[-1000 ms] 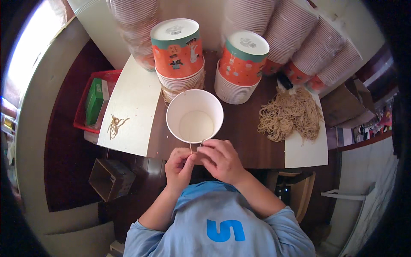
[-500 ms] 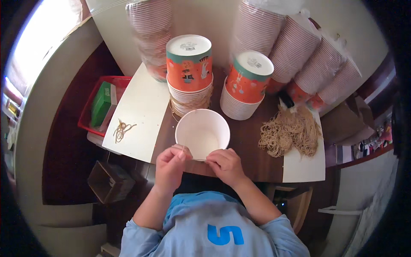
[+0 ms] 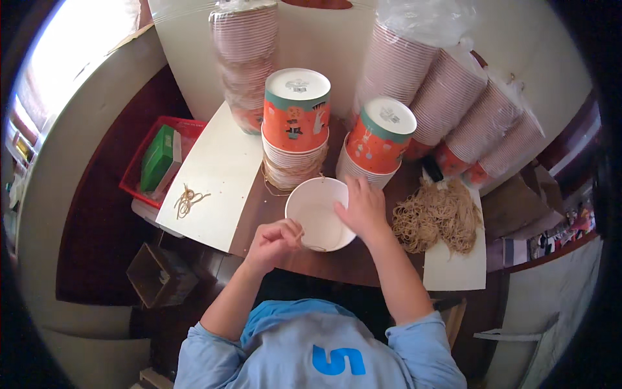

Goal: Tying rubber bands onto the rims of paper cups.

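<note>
The white tub stands on the counter between the curled left hand, near its left rim, and the right hand, spread across its right rim (I cannot tell whether either grips anything).

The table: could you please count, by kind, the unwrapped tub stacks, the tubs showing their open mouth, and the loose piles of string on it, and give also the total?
Unwrapped tub stacks: 2
Open white tub: 1
Loose piles of string: 2, one large, one small
Total: 5
</note>
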The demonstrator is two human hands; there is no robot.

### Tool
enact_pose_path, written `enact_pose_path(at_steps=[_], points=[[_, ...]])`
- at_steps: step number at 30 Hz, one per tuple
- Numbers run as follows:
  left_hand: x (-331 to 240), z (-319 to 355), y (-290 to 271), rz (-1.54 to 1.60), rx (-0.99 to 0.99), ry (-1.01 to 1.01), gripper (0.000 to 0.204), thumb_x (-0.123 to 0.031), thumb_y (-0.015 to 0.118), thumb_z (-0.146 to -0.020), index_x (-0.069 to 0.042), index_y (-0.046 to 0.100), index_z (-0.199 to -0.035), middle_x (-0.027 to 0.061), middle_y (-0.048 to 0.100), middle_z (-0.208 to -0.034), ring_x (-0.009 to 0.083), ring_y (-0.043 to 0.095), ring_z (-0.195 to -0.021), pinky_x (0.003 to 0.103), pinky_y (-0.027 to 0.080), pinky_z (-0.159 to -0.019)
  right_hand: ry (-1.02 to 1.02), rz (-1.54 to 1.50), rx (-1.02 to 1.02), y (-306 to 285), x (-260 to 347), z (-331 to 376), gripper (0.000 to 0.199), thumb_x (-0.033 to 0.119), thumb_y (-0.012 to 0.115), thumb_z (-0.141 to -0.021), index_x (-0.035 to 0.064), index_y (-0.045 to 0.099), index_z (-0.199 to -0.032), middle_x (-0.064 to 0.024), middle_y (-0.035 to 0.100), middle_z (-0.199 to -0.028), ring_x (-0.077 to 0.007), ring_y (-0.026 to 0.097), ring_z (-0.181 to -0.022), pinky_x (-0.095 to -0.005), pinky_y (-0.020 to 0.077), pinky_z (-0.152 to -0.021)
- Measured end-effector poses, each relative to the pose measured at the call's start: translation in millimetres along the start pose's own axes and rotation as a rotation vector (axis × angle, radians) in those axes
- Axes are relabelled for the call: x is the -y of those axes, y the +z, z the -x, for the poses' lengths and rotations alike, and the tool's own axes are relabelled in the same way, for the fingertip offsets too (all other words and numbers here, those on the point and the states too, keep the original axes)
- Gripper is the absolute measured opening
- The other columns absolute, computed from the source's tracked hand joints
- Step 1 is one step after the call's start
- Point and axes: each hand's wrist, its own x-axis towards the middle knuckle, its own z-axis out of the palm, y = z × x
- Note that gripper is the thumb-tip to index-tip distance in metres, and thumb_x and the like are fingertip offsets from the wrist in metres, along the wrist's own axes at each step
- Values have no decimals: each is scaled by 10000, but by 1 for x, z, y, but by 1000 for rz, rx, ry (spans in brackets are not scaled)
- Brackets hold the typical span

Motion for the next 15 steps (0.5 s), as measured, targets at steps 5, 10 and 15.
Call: enact_pose_path(at_steps=[5,10,15], points=[[-19,11,14,-1036,-289,294,101,-120,623,-765,-24,654,-763,130,586,-968,229,570,-911,318,456,-811,266,-194,383,-2,-20,-4,191,199,598,-776,21,599,-843,-164,632,-867,-379,602,-813,-447,481,-714],[-18,37,-15,-340,-439,-174,604,-378,529,-902,-32,336,-1359,119,471,-1266,208,470,-1142,337,378,-962,-159,-351,-169,-59,20,21,277,-40,577,-723,52,605,-983,-112,653,-963,-314,616,-837,-392,481,-742],[-51,6,6,-332,-340,106,1171,-460,766,-681,-62,-17,-1456,176,235,-1455,285,262,-1344,423,232,-1088,-136,-774,110,-89,35,6,620,-57,492,-682,19,445,-1295,-174,460,-1341,-314,467,-1211,-397,346,-1027]])
